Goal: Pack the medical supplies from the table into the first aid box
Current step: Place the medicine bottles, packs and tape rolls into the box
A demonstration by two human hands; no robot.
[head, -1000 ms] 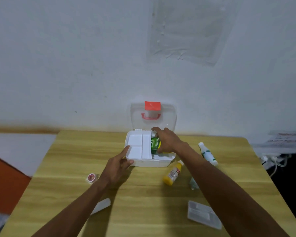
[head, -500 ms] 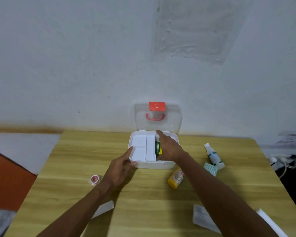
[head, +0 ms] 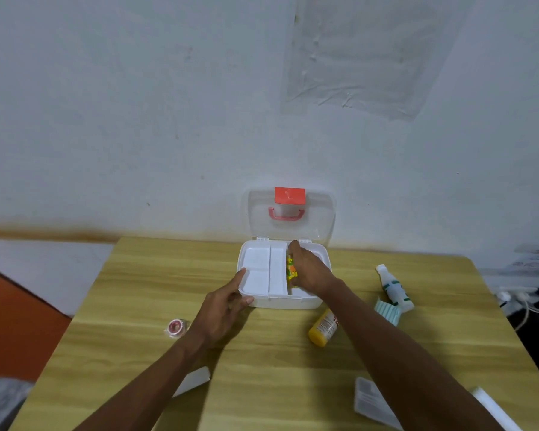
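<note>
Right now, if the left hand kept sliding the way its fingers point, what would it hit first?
The left hand already touches the first aid box at its near-left corner, so the box wall comes first. Going on would probably push the box towards the wall; depth is unclear.

A plain room, its kind hard to tell: a bare white wall (head: 137, 119) with a taped-up plastic sheet (head: 364, 54), a wooden table (head: 262, 368) pushed against it, and white cables (head: 523, 301) at the right.

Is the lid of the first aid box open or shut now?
Open: the lid stands upright against the wall behind the first aid box.
</note>
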